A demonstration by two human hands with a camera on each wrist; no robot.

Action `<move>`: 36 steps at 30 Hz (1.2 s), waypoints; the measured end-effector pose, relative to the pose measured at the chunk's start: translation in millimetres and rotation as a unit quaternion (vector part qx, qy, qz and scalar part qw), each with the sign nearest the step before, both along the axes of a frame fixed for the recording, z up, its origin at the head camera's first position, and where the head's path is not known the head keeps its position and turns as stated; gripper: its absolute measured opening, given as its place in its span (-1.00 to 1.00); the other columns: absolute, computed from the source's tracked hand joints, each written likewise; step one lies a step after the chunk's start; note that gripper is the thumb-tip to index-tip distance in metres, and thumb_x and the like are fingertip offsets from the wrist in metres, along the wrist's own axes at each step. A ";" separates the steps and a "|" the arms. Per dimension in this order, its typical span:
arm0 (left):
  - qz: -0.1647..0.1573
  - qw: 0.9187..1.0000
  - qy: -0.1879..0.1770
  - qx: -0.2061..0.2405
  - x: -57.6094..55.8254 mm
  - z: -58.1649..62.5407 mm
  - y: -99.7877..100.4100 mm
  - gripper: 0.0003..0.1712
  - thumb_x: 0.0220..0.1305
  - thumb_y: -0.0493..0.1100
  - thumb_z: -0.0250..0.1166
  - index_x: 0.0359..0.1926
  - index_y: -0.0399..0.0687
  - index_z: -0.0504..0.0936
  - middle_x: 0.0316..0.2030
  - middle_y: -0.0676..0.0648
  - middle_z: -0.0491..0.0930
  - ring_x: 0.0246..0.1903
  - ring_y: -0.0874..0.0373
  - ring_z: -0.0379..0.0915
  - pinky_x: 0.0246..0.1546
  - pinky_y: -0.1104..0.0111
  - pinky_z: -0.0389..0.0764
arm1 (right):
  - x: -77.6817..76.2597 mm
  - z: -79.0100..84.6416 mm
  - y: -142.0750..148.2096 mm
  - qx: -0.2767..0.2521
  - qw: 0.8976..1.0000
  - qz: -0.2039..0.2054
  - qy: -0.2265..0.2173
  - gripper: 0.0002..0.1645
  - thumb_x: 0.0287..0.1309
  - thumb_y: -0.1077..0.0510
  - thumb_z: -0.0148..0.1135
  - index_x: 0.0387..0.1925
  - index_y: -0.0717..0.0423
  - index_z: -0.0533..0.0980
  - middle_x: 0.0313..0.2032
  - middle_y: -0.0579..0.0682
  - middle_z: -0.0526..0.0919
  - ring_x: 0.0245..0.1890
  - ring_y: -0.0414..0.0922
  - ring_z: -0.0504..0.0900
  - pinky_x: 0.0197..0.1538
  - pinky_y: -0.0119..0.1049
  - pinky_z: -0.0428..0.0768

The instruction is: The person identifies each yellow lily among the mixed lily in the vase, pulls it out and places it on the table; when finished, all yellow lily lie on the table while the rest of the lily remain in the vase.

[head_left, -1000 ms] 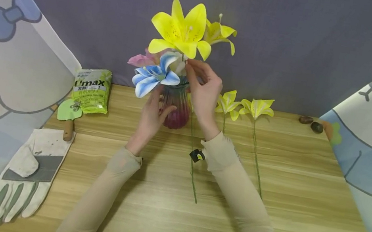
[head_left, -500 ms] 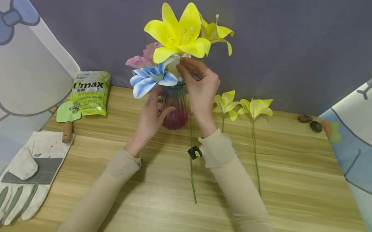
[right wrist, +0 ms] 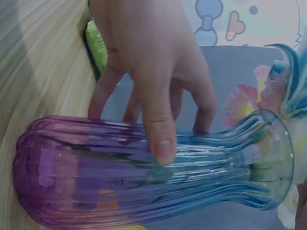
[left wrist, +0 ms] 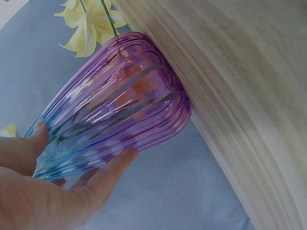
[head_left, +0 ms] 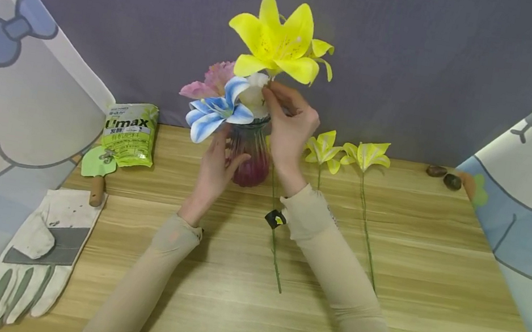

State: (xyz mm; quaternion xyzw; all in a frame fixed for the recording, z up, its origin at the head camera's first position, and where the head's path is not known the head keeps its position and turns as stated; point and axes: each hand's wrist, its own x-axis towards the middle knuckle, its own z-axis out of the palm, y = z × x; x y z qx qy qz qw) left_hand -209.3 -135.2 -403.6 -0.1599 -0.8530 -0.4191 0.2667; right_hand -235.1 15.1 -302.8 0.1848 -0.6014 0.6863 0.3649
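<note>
Our left hand (head_left: 215,170) grips one ribbed purple-blue glass vase (head_left: 252,167); our right hand (head_left: 293,130) pinches one yellow lily (head_left: 275,44), part-screening three others (head_left: 367,156) near the wooden table's back edge (head_left: 412,169).

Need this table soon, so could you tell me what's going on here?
Someone's left hand holds a vase upright on the table, while their right hand pinches a yellow flower just under its bloom, above the vase. A blue flower, a pink flower and a white flower cluster at the vase's mouth. Other yellow blooms lie on the table, and a glove is at the left.
</note>
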 end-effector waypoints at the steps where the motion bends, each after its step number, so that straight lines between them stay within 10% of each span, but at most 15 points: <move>1: -0.001 1.000 0.000 0.001 0.3 -0.2 0.1 -0.10 0.40 -0.21 0.49 0.56 -0.42 0.22 0.21 -0.46 0.50 0.02 -0.36 0.64 -0.24 -0.06 0.78 | 0.8 0.9 0.5 -0.013 1.000 0.000 -0.001 -0.85 0.32 0.33 0.49 -0.14 0.37 0.78 -0.24 0.13 0.85 -0.42 -0.17 0.75 -0.49 -0.43 0.56; 10: -0.012 1.000 0.005 0.009 -0.4 -1.9 0.6 -0.11 0.40 -0.22 0.48 0.56 -0.42 0.22 0.21 -0.45 0.50 0.02 -0.34 0.63 -0.23 -0.05 0.78 | 4.8 6.7 10.3 -0.093 0.996 -0.009 0.005 -0.88 0.30 0.35 0.49 -0.16 0.36 0.78 -0.27 0.19 0.83 -0.35 0.09 0.78 -0.65 -0.37 0.50; 19: -0.016 1.000 0.022 0.012 -3.0 -2.2 0.0 -0.12 0.38 -0.24 0.49 0.54 -0.44 0.23 0.17 -0.46 0.50 -0.03 -0.32 0.62 -0.24 -0.06 0.76 | 10.3 22.7 22.0 -0.152 0.988 -0.009 0.034 -0.92 0.27 0.42 0.48 -0.24 0.26 0.80 -0.38 0.05 0.83 -0.50 -0.07 0.71 -0.65 -0.34 0.48; 30: -0.010 1.000 0.029 0.001 -4.3 -1.6 -2.2 -0.12 0.39 -0.23 0.49 0.52 -0.47 0.23 0.20 -0.49 0.49 -0.02 -0.35 0.63 -0.23 -0.07 0.77 | 10.2 24.5 21.8 -0.035 0.999 0.027 0.026 -0.90 0.33 0.38 0.46 -0.17 0.38 0.77 -0.29 0.11 0.84 -0.50 -0.12 0.72 -0.65 -0.39 0.47; 36: -0.013 1.000 0.019 0.005 -4.3 -3.5 -0.9 -0.14 0.40 -0.23 0.48 0.51 -0.47 0.24 0.23 -0.49 0.48 0.01 -0.34 0.62 -0.20 -0.06 0.78 | 13.3 33.0 23.3 -0.114 0.990 0.013 0.080 -0.92 0.31 0.49 0.39 -0.21 0.39 0.76 -0.31 0.18 0.82 -0.40 -0.04 0.77 -0.63 -0.38 0.50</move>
